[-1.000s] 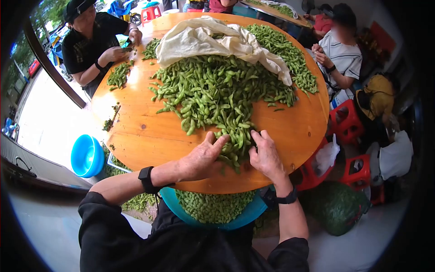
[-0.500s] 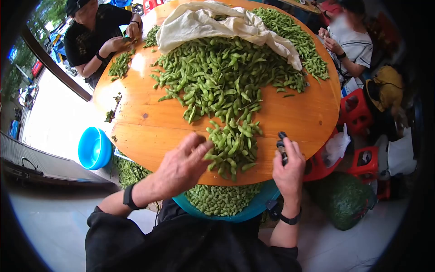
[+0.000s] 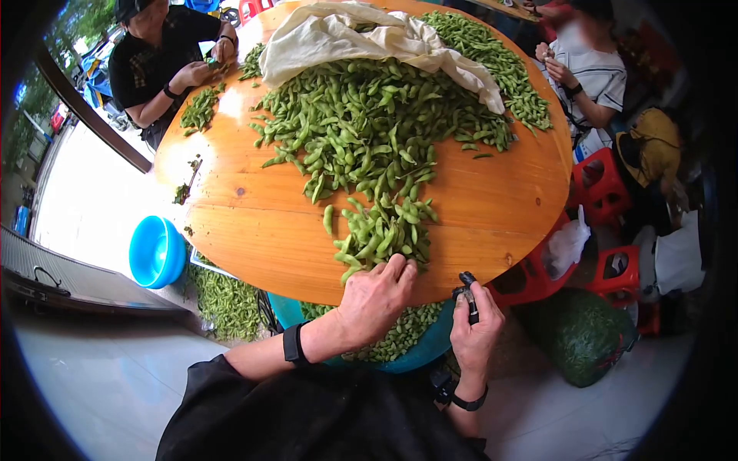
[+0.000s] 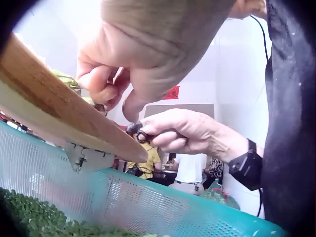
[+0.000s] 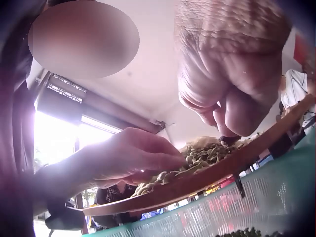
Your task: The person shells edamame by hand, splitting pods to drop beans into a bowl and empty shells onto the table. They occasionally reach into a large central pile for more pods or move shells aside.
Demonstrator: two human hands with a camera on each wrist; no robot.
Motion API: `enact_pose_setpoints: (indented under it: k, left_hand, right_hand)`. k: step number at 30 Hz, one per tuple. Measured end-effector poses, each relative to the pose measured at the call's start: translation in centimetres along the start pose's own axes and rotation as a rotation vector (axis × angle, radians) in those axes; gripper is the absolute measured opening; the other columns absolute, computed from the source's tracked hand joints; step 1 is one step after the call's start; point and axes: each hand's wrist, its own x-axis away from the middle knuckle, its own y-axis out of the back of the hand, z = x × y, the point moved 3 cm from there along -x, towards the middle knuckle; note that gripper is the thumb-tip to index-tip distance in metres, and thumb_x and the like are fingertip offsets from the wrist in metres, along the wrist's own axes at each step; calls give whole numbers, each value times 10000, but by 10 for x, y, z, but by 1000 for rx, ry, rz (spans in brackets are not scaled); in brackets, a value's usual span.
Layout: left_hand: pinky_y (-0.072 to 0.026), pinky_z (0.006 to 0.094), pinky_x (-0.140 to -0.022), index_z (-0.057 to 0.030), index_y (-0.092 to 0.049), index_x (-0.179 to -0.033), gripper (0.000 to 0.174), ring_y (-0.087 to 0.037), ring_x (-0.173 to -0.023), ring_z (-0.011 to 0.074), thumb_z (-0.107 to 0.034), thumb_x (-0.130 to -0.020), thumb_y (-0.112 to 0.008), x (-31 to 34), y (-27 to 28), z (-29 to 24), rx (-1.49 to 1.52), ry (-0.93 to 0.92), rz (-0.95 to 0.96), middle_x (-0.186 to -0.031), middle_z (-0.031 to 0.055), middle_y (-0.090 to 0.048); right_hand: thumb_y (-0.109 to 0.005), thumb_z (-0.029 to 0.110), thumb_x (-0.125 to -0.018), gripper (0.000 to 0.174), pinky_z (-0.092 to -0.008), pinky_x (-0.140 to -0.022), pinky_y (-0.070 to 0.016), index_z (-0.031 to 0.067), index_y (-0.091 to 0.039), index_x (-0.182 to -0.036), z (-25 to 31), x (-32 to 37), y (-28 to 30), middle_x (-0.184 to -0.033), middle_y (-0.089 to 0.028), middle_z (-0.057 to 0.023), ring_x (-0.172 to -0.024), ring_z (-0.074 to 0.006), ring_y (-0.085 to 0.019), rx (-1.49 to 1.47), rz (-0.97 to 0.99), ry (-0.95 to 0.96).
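Observation:
Green soybean pods (image 3: 354,138) lie heaped on a round wooden table (image 3: 261,257), with a smaller bunch (image 3: 384,230) pulled out toward its near edge. My left hand (image 3: 378,298) is at the near end of that bunch, its fingers bent down onto the pods; I cannot tell whether a pod is between them. Just right of it, at the table edge, my right hand (image 3: 475,330) holds a small black tool (image 3: 467,288) at the thumb and fingertips. In the left wrist view the right hand (image 4: 185,132) has its fingers curled, with black at the tips.
A teal basket (image 3: 430,349) of shelled beans stands below the table edge. A cream cloth (image 3: 338,38) covers the heap's back. Two people (image 3: 165,58) sit across, at left and right. A blue basin (image 3: 157,252) is at left, red stools (image 3: 603,184) at right.
The left hand has moved right, from beside the small bunch to its near end. The right hand left the bunch, moved right, then came down toward the table edge. The bunch has parted from the heap.

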Motion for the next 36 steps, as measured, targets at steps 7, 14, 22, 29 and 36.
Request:
enact_pose_setpoints:
  k: [7, 14, 22, 29, 36]
  left_hand:
    - [-528, 360, -559, -54, -630, -997, 195, -618, -656, 297, -54, -816, -702, -6, 8, 7, 251, 176, -63, -910, 104, -545]
    - [-489, 290, -597, -12, -597, -998, 147, -612, -675, 159, -6, -877, -680, 13, 8, 10, 1020, 344, -36, -818, 83, -623]
    - [-456, 231, -602, -10, -568, -933, 133, -541, -693, 51, -18, -895, -695, 35, 21, 12, 1012, 242, -78, -780, 27, -616]
    - [-408, 224, -498, -42, -527, -935, 158, -533, -583, 81, -17, -906, -681, 54, 13, 25, 1642, 486, -44, -773, 34, -626]
    - [-329, 235, -434, -71, -519, -961, 90, -497, -522, 128, -66, -960, -609, 64, 6, 23, 2274, 802, 76, -710, 53, -605]
  right_hand:
    - [-574, -42, -846, 257, -365, -656, -492, -51, -634, -1096, 9, 10, -5, -834, -604, -168, -714, -312, -617, -145, 95, -62]
    - [-531, -9, -941, 273, -234, -481, -383, -84, -590, -1196, 27, 18, -28, -706, -519, -7, -543, -51, -446, -874, 251, -436]
    - [-501, 19, -974, 259, -203, -458, -301, -69, -602, -1196, 37, 23, -36, -636, -450, 39, -521, -30, -365, -1108, 461, -562]
    - [-532, -5, -961, 207, -206, -457, -306, -65, -615, -1140, 52, 22, -43, -718, -474, 29, -539, -33, -387, -1050, 499, -436]
    - [-539, -27, -953, 152, -199, -470, -326, -70, -612, -1079, 49, 23, -54, -773, -475, 23, -565, -34, -415, -1114, 523, -425]
